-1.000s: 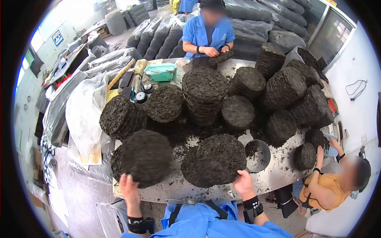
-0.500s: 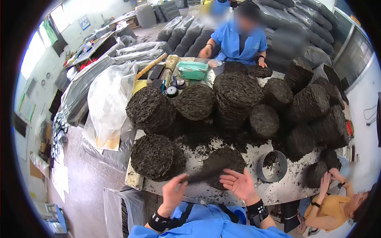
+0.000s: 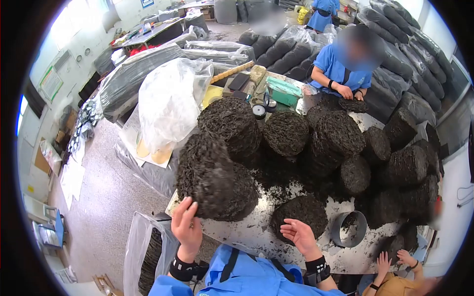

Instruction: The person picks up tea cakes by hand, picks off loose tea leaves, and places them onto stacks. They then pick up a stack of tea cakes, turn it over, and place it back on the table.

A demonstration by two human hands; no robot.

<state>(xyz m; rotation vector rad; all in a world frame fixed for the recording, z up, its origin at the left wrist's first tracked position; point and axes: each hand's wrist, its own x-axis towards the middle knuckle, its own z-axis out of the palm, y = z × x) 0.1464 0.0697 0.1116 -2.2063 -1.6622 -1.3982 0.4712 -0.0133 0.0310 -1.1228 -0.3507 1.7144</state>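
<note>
My left hand [image 3: 186, 231] grips the lower edge of a thin, dark round sheet of dried seaweed [image 3: 203, 172]. The sheet stands tilted up, blurred by motion, in front of a low stack of similar discs [image 3: 239, 195] at the table's left corner. My right hand [image 3: 300, 238] is open and holds nothing, its fingers loosely spread. It is at the near edge of another round seaweed disc [image 3: 299, 217] lying on the table. To the right of that hand stands a grey metal ring [image 3: 348, 229] with dark scraps inside.
Tall seaweed stacks [image 3: 340, 133] fill the table's far side. A green box [image 3: 284, 91] and black phone [image 3: 239, 81] lie behind them. White plastic bags [image 3: 173, 98] crowd the left. One co-worker [image 3: 340, 74] handles a disc opposite; another's hands [image 3: 392, 261] touch a stack at right.
My left hand has moved left, carrying the seaweed sheet up over the left stack. My right hand is apart from the sheet. The view has swung left, and the co-worker opposite now has both hands at a disc.
</note>
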